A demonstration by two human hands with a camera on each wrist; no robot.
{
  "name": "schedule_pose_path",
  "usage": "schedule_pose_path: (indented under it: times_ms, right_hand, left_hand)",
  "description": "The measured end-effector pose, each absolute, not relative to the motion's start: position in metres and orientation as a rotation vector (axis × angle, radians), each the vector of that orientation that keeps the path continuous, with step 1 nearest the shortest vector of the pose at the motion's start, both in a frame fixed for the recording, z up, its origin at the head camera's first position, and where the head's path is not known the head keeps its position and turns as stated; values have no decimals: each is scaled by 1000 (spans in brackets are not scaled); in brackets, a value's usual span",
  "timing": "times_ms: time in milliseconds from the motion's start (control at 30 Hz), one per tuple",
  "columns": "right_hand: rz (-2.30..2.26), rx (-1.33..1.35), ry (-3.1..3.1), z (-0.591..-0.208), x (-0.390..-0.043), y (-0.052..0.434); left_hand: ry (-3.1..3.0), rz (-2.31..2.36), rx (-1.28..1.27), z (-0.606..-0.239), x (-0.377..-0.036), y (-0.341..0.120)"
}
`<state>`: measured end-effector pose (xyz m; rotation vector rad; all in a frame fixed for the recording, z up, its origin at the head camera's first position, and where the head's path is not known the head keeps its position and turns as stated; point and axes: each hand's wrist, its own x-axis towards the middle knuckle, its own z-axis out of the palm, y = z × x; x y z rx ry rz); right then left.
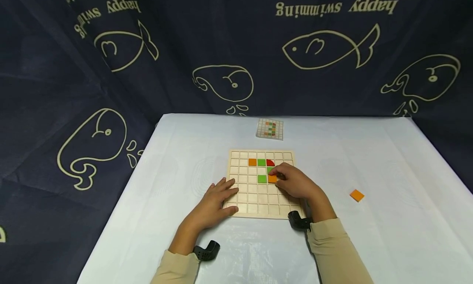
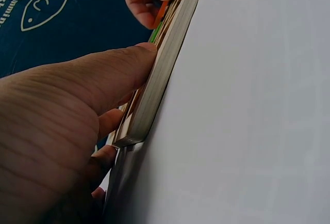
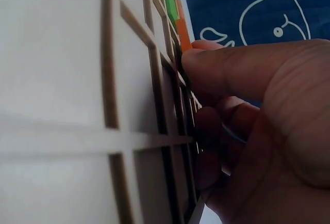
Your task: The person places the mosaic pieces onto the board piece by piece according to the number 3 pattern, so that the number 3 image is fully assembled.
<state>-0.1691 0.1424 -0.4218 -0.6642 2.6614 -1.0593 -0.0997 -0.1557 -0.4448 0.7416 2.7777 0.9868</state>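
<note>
A wooden grid board (image 1: 251, 197) lies flat on the table. My right hand (image 1: 295, 181) pinches an orange square tile (image 1: 272, 179) between thumb and fingers over a cell right of centre; the left wrist view shows this orange tile (image 2: 161, 15) tilted. Just left of it a green tile (image 1: 262, 179) sits in a cell. Above, another green tile (image 1: 270, 169) is partly covered by the fingers. The upper row holds an orange tile (image 1: 252, 162), a green tile (image 1: 261, 162) and a red quarter-circle tile (image 1: 270, 162). My left hand (image 1: 216, 204) rests on the board's left edge, fingers spread.
A loose orange tile (image 1: 357, 195) lies on the white tablecloth (image 1: 399, 234) to the right. Behind the board is a small card (image 1: 269, 129) picturing a grid with coloured tiles. A dark curtain (image 1: 221, 33) with fish drawings hangs beyond the table.
</note>
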Motion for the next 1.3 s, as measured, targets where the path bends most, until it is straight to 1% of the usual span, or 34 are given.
schedule_pose_path:
  times_ms: [433, 700, 967, 1167, 1300]
  right_hand:
    - [-1083, -646, 2662, -424, -168, 141]
    - [-1176, -618, 2634, -419, -161, 146]
    - [-1284, -518, 2607, -409, -145, 167]
    - [-1262, -475, 2667, -406, -127, 191]
    - [-1233, -400, 2688, -407, -116, 207]
  left_hand:
    - [2781, 984, 746, -445, -100, -155]
    - [2787, 998, 760, -444, -100, -155]
    - [2790, 995, 763, -444, -99, -155]
    - [2776, 998, 749, -444, -99, -154]
    - [2773, 986, 737, -444, -100, -154]
